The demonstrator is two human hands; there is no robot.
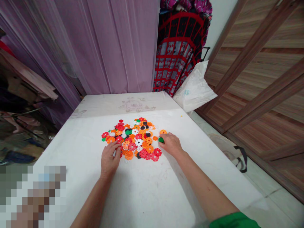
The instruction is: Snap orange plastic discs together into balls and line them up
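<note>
A loose pile of notched, flower-shaped plastic discs (138, 142) in red, orange, white, black and green lies on the white tabletop (142, 193). My left hand (111, 158) rests at the pile's left front edge, fingers apart and touching the discs there; whatever is under the fingertips is partly hidden. To the right of the pile, my right hand (172, 144) pinches a green disc (161, 140) between thumb and fingers. Just beyond those fingers an orange disc (163, 131) lies apart from the pile.
A floral cloth (133, 104) covers the table's far end, against a purple curtain (118, 47). Beside the far right corner stands a white bag (196, 88). Wooden cabinet doors (261, 79) are on the right, hanging clothes (26, 69) on the left. A pixelated patch hides the lower left.
</note>
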